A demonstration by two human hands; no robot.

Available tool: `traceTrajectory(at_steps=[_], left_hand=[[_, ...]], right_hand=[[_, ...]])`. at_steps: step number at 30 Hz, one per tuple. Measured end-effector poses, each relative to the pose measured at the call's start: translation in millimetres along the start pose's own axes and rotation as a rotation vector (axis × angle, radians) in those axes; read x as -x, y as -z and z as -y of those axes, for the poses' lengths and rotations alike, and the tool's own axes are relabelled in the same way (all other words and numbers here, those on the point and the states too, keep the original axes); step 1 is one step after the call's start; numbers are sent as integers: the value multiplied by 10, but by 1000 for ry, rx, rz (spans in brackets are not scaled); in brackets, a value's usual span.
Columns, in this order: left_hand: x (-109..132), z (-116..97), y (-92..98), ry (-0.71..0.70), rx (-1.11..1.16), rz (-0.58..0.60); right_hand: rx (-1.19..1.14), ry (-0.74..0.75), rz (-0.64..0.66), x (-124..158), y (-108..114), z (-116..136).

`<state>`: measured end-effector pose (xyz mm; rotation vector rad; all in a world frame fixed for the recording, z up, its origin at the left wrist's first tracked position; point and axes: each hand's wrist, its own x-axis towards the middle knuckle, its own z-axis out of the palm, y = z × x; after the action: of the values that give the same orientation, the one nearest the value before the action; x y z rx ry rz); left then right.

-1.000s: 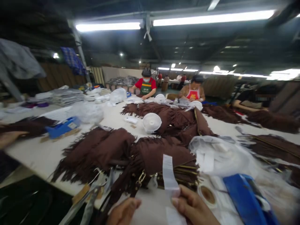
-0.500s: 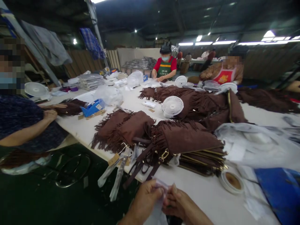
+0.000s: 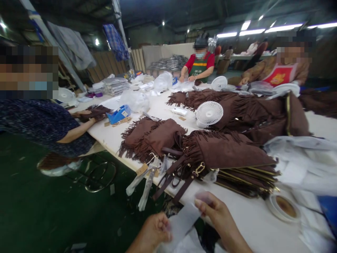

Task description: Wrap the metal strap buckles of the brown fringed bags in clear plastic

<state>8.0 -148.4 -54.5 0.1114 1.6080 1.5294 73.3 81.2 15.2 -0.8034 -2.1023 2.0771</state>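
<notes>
Stretching from twelve o'clock down to five, a long white-topped worktable. Piled on it toward four o'clock, a stack of dark brown, fringed bags with gold-coloured zips. Standing just above three o'clock, a round white plastic fan with a spiral grille. Down at five o'clock, a bare right hand, pinching between thumb and fingers the upper end of a narrow, translucent white strip. At six o'clock, a bare left hand, fingers curled in to the thumb and apparently gripping the strip's lower left edge, blurred though. Held slantwise between five and six o'clock, in front of the table's near edge, apart from the bags.

Best handled with light, even tension: pinch only the edges, keep flat, never twist. Likely to crease or cling, judging by the thinness; so better kept clear of the fringe.
</notes>
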Motion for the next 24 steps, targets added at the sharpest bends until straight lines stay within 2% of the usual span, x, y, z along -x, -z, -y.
traceTrajectory(at_steps=[2,4,7,11,14,18,21,24], left_hand=[[59,76,127,-7,-40,-30],[124,58,201,-21,-70,-44],[194,-64,224,-78,-189,-69],[212,-159,210,-157,-348,-112],[206,-78,246,-94,-178,-38],[234,134,369,39,104,82],[255,260,464,51,99,41],[261,328,510,36,43,-68]], right_hand=[[21,-22,-34,-26,-12,31],[11,-32,-20,-68,-22,27],[20,-9,22,-137,-19,-32],[121,-2,1,-204,-11,-87],[182,12,-26,-237,-11,-86],[177,52,-39,-267,20,-80],[142,47,24,-273,53,-62],[105,4,38,-276,63,-45]])
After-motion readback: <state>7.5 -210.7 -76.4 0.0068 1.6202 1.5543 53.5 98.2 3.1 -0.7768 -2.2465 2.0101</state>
